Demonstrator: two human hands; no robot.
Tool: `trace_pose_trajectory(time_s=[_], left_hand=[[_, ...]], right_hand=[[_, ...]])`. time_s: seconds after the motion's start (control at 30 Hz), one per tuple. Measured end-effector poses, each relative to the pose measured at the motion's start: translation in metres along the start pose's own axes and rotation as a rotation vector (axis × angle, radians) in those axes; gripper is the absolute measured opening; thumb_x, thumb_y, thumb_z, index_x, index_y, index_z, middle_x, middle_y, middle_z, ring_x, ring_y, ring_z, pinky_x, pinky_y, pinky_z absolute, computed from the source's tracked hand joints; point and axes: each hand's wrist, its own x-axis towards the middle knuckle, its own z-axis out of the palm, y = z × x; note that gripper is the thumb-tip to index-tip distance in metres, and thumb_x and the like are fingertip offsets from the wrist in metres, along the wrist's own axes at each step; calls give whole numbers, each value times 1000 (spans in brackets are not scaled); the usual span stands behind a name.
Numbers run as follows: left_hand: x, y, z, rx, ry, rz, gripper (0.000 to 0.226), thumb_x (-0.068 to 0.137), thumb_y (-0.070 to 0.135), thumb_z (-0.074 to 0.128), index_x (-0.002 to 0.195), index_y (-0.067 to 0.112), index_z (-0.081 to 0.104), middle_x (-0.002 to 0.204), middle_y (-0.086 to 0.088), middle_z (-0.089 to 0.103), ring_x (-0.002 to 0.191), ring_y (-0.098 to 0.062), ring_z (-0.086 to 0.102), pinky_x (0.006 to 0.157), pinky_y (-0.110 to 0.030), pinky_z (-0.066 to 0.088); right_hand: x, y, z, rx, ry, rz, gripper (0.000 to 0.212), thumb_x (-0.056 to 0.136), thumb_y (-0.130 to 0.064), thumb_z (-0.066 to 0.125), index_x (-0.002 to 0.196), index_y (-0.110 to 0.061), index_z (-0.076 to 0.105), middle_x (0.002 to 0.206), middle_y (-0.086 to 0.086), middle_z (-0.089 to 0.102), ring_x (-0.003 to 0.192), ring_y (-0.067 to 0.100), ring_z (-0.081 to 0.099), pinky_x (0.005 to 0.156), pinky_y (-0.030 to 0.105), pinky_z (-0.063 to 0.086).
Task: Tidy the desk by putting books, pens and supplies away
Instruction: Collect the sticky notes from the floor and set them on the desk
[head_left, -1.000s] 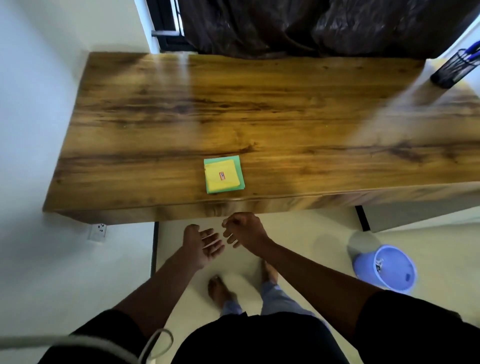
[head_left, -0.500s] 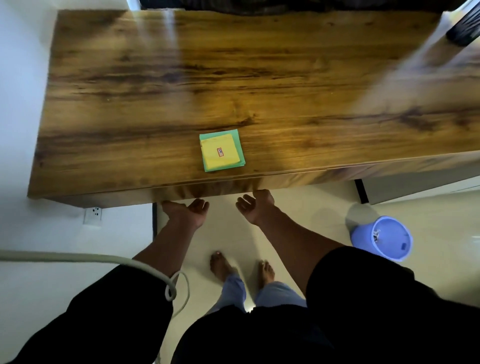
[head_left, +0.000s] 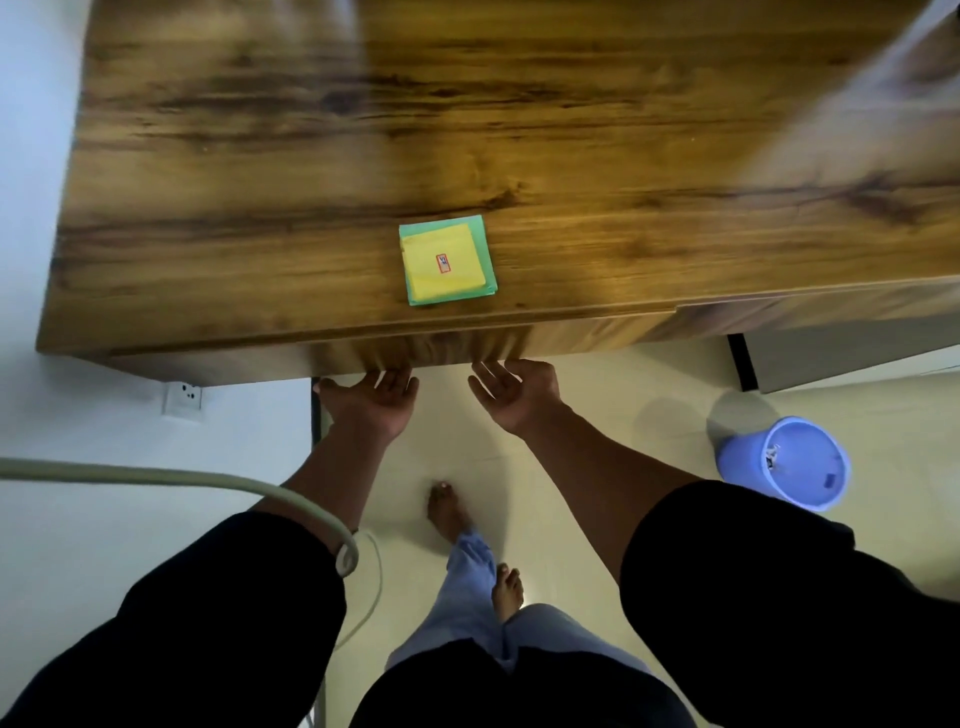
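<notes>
A yellow sticky-note pad (head_left: 447, 265) lies on a slightly larger green pad near the front edge of the wooden desk (head_left: 467, 130). Just below it is the desk's front panel (head_left: 441, 348). My left hand (head_left: 371, 402) and my right hand (head_left: 514, 395) are both palm up beneath that panel. Their fingertips reach its lower edge and are partly hidden by it. Neither hand holds a loose object.
A blue waste bin (head_left: 784, 462) stands on the floor at the right. A grey cabinet (head_left: 831, 353) sits under the desk's right part. The wall with a socket (head_left: 182, 399) is at the left. A pale cable (head_left: 156, 475) crosses my left arm.
Both hands rose from below the desk and turned palm up to the lower edge of the front panel. The view has tilted down and come closer to the desk.
</notes>
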Motion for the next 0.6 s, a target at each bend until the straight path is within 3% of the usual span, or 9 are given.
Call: trace_pose_trajectory(time_s=[0.3, 0.6], left_hand=[[-16, -16, -40, 32, -51, 17, 85, 98, 73, 22, 153, 11, 40, 151, -19, 49, 141, -37, 46, 119, -47, 29], [-45, -34, -94, 32, -79, 5, 94, 93, 81, 23, 153, 10, 41, 152, -21, 48, 141, -37, 46, 121, -49, 28]], right_hand=[[-15, 18, -32, -25, -15, 5, 11, 96, -4, 43, 97, -7, 53, 129, 18, 65, 114, 37, 67, 104, 53, 48], [-43, 48, -75, -68, 15, 13, 15, 99, -10, 43, 102, -10, 58, 129, 17, 67, 113, 35, 68, 105, 51, 48]])
